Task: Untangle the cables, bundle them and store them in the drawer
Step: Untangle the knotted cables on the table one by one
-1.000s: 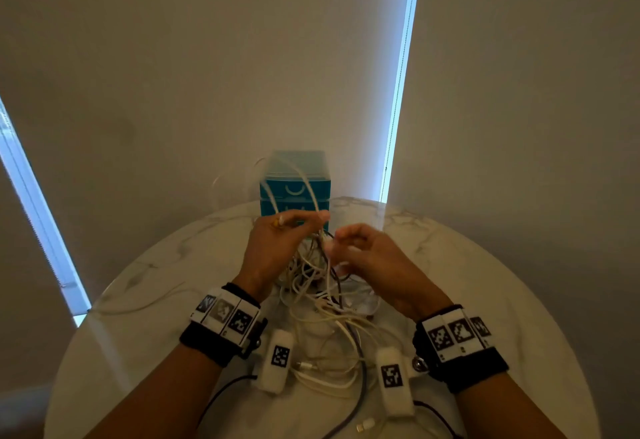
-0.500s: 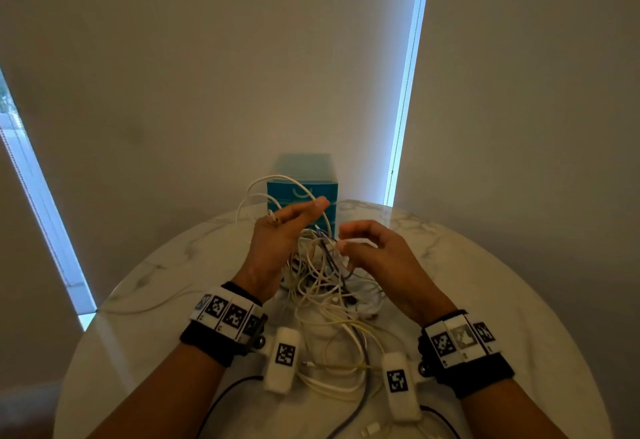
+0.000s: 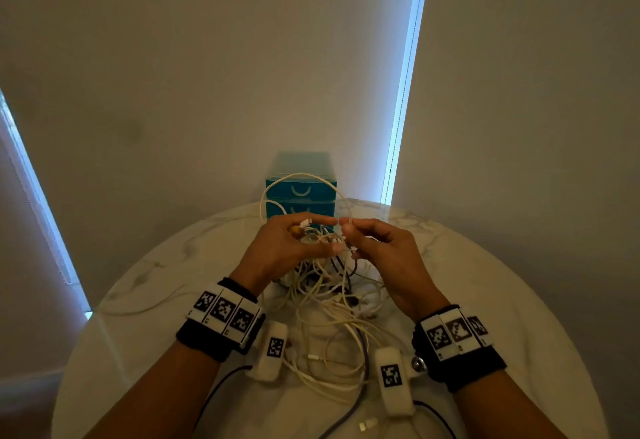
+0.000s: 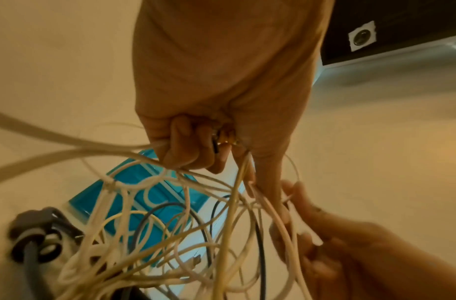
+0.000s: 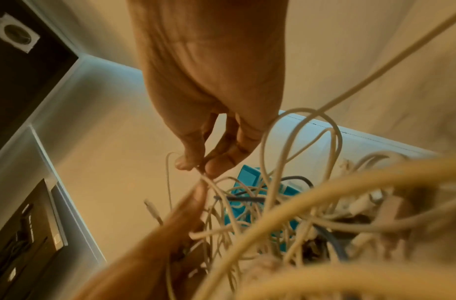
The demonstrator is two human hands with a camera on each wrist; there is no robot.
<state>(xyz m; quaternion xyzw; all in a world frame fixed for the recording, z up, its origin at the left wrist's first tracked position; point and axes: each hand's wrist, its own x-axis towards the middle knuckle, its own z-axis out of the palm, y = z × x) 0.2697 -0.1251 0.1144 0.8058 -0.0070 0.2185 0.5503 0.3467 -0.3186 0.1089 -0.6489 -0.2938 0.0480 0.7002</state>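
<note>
A tangle of white, cream and dark cables (image 3: 329, 303) lies on the round marble table (image 3: 485, 300) and hangs up into both hands. My left hand (image 3: 294, 241) (image 4: 196, 150) holds a bunch of cables and a small gold plug, fingers curled round them. My right hand (image 3: 374, 241) (image 5: 203, 166) pinches a thin white cable between thumb and fingertips, right beside the left hand's fingertips. A white loop (image 3: 301, 182) arches up in front of the teal drawer unit (image 3: 300, 192), whose drawers look closed.
The drawer unit stands at the table's far edge against the wall. A loose white connector (image 3: 367, 425) lies near the table's front edge. A black block with grey cords (image 4: 34, 233) sits in the pile. A white cable (image 3: 138, 310) trails off to the table's left.
Both hands have come together so their fingertips nearly touch. The left hand closed more around its cables, and the white loop rose in front of the drawers.
</note>
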